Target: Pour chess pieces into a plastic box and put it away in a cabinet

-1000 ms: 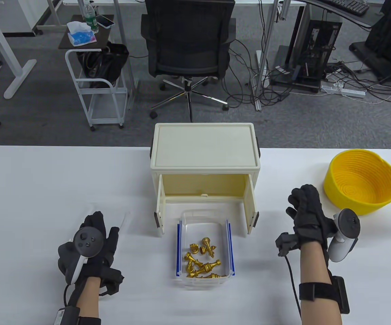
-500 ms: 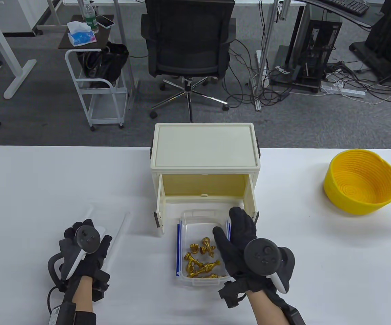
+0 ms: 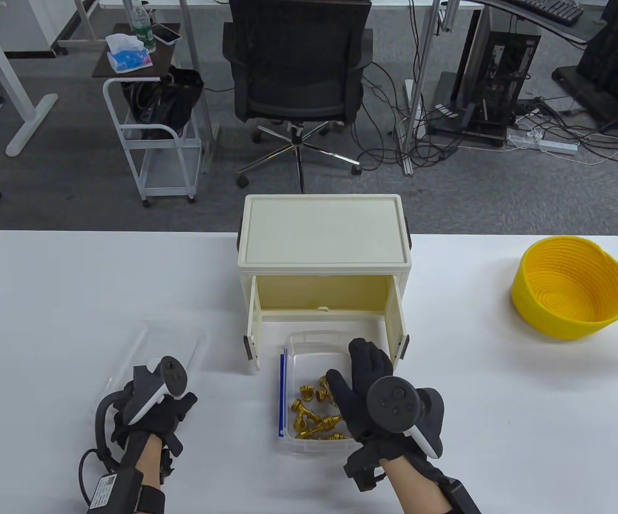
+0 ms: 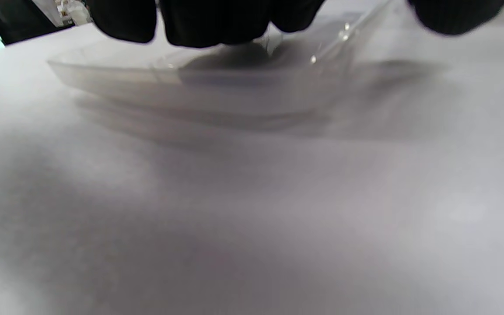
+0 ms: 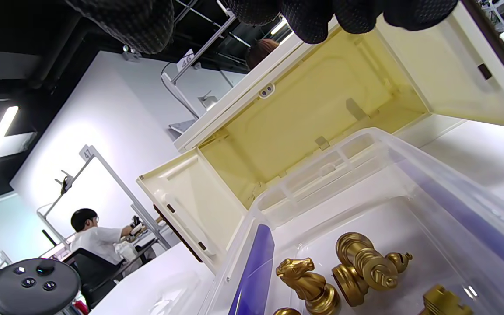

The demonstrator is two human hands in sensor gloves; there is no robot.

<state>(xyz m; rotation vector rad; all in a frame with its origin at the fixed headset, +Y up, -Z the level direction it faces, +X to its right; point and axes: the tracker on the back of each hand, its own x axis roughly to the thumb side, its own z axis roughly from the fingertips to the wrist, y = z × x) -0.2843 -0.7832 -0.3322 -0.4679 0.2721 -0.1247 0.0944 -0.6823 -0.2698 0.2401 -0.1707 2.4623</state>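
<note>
A white table (image 3: pixel 73 278) stands in an office, a chair (image 3: pixel 298 69) behind it. The box (image 3: pixel 295 447) of gold pieces (image 3: pixel 317 415) sits before the open cabinet (image 3: pixel 323 235); a yellow bowl (image 3: pixel 573 289) lies far right. The left wrist view shows left fingers (image 4: pixel 217 22) on a clear lid (image 4: pixel 199 83) — barely visible from above. Since a half-second ago, the right hand (image 3: pixel 373 396) has settled on the box's right side, fingers extended; its grip I cannot tell.

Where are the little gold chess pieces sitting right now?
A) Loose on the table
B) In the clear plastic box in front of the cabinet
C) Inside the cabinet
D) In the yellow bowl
B: the gold chess pieces lie in the clear plastic box, which sits before the open cabinet.
</note>
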